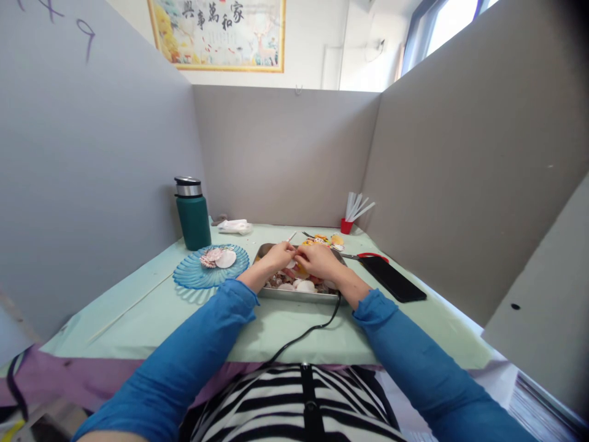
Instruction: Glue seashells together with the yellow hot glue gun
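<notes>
My left hand point(277, 256) and my right hand point(318, 260) meet fingertip to fingertip above a shallow metal tray point(299, 295). Both have their fingers pinched together; whatever lies between them is too small and covered to make out. Seashells fill the tray, with white shells point(305, 286) near its front edge. A yellowish shell point(302, 271) shows just below my right fingers. Beyond my left fingertips a thin pale stick point(291, 236) points up; I cannot tell whether it is held.
Left of the tray, a blue glass plate point(186, 276) bears several shells, with a green bottle point(193, 221) behind. Yellow-orange pieces point(324, 240), a red cup point(346, 226) of white sticks, red-handled scissors point(372, 256) and a black phone point(392, 278) lie right. A black cable point(299, 339) crosses the front; grey partitions surround the table.
</notes>
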{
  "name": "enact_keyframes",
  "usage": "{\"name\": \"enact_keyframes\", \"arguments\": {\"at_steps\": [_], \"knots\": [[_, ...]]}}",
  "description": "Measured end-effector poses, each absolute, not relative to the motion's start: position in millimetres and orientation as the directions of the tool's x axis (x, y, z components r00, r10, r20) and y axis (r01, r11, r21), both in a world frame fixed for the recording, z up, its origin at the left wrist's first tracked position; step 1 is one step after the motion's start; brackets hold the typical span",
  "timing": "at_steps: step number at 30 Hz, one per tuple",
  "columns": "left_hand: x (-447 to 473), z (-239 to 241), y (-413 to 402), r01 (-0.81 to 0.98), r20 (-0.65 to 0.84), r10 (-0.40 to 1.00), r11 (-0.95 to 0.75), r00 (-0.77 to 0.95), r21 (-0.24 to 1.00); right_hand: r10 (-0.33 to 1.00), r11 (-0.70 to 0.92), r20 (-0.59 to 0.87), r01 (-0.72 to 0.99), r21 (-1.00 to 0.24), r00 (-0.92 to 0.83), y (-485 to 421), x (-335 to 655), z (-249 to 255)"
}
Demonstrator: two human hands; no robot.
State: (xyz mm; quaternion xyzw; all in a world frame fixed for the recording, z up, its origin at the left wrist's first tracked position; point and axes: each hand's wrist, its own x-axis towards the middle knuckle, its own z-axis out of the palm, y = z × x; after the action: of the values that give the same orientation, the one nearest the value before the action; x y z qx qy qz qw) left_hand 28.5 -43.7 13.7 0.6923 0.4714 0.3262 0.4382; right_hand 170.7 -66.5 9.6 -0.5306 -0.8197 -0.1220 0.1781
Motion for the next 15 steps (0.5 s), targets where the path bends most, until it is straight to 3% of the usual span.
{"name": "enact_keyframes", "arguments": {"at_steps": [15], "knots": [[28.9,13.9,-42.5,0.346,0.053,0.942,-0.173,0.332,0.922,0.835,0.387,0.426,0.922,-0.002,-0.349,-67.6,170.0,11.1]]}}
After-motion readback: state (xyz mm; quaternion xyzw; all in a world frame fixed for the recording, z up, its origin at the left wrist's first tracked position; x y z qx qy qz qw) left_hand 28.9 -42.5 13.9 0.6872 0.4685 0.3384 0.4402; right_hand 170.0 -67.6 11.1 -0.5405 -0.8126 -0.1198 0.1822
